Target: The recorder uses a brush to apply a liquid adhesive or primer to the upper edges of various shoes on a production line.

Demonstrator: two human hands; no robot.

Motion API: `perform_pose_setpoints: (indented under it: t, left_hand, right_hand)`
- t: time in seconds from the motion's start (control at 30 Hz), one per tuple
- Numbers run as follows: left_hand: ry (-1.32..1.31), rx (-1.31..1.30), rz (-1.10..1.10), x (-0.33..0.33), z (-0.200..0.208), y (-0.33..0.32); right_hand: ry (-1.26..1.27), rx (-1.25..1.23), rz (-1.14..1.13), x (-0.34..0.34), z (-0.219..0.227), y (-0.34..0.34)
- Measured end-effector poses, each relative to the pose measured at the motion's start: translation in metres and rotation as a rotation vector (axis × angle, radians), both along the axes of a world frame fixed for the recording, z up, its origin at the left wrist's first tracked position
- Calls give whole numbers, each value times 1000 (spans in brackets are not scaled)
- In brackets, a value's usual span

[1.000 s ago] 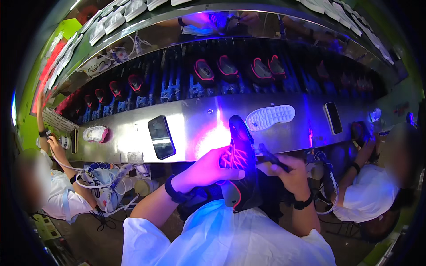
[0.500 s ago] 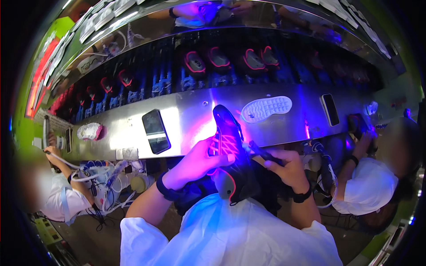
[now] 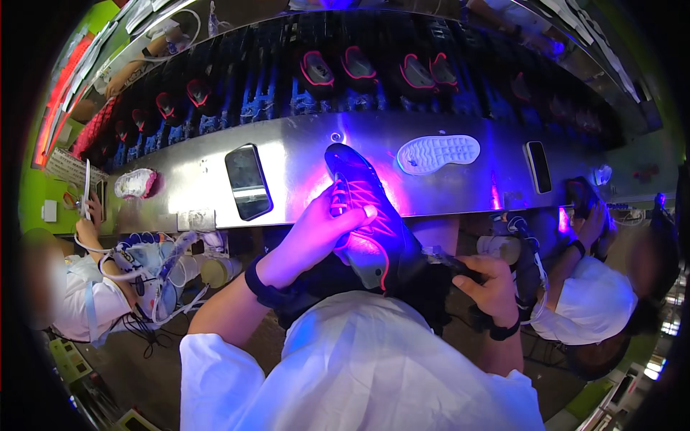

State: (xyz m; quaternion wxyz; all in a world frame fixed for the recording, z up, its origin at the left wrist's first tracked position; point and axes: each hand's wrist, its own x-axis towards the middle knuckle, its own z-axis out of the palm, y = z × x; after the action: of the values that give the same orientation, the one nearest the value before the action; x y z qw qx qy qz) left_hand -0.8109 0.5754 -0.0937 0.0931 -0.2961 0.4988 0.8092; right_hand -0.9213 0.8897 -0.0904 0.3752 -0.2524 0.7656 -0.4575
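Note:
My left hand (image 3: 309,233) is closed around a dark shoe upper (image 3: 374,205) with pink-glowing laces, its thumb lying over the lacing. The toe points away from me over the bench edge, and the heel, with a red-trimmed collar, faces me. Purple light falls on shoe and hand. On the right, my right hand (image 3: 492,287) grips a dark-handled brush (image 3: 460,266). Its pale tip points left at the side of the shoe; whether it touches is hard to tell. A white shoe sole (image 3: 438,154) lies on the bench beyond the shoe, right of its toe.
The metal bench (image 3: 295,154) carries a dark phone (image 3: 248,181), another phone (image 3: 537,167) and a pale pink-edged shoe part (image 3: 135,184). Behind it, a conveyor (image 3: 259,97) holds several red-trimmed shoes. Co-workers sit at left (image 3: 97,305) and right (image 3: 586,294), near hoses and cables.
My right hand and the brush have moved right and nearer me, away from the shoe's side. The shoe has tilted slightly, its toe shifting left. The whole view has shifted a little.

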Motion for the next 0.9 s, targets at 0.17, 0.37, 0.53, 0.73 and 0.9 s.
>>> perform_pose_setpoints:
  t: [0.17,0.37,0.53,0.73,0.9]
  left_hand:
    - [-96,84,2,2,-8,6]
    - [-278,245,16,-2,12,13]
    - [-313,425,122,-2,10,16]
    - [-316,612,189,5,10,15]
    - [-337,811,227,9,8,18]
  right_hand:
    - [324,-1,-37,-5,-3,-4]
    - [456,-98,22,-38,7,-18]
    - [491,-168,77,-65,9,-23]
    - [526,-152,127,-75,22,-40]
    - [538,-127,114,-74,29,-48]
